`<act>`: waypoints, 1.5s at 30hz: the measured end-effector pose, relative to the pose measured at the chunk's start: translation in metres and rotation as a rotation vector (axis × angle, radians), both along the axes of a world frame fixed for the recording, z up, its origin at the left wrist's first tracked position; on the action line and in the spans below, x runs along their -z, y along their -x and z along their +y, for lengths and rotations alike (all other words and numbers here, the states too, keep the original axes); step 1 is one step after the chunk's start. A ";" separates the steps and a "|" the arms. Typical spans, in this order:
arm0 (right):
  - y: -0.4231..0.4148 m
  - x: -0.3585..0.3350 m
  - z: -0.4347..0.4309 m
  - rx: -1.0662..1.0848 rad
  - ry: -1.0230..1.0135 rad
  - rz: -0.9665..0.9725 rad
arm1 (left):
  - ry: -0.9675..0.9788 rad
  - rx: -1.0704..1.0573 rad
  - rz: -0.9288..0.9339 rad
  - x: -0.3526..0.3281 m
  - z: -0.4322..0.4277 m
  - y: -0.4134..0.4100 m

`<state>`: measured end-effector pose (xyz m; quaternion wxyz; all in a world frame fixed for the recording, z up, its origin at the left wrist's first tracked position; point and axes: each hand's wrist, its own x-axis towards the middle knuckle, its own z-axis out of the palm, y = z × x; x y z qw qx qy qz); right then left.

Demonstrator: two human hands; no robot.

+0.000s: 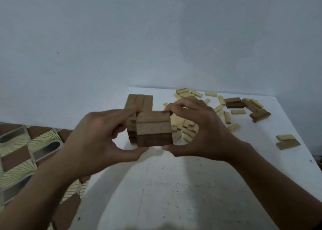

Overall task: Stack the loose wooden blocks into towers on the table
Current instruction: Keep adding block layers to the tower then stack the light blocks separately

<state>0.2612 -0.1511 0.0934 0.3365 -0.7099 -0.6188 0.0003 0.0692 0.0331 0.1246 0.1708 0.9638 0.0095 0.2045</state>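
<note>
- While they face each other, the left grip (97, 135) and right grip (200, 130) both clasp one bundle of brown blocks (154, 128), thumbs beneath it and fingers curled over its top.
- Just behind the bundle, by the left grip's fingertips, stands a brown tower (139, 101).
- Beyond the right grip, pale loose blocks (184, 125) lie scattered on the white worktop (174, 186); darker blocks (233, 102) lie farther right.
- Left of the left grip is a patterned surface (17, 151).

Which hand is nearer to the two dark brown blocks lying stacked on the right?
Right. The right hand holds the block stack left of the dark brown blocks; the left hand holds its other side.
</note>
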 end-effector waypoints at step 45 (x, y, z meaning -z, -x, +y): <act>-0.021 -0.033 0.083 0.230 0.345 0.084 | 0.434 0.091 0.349 -0.003 0.114 -0.066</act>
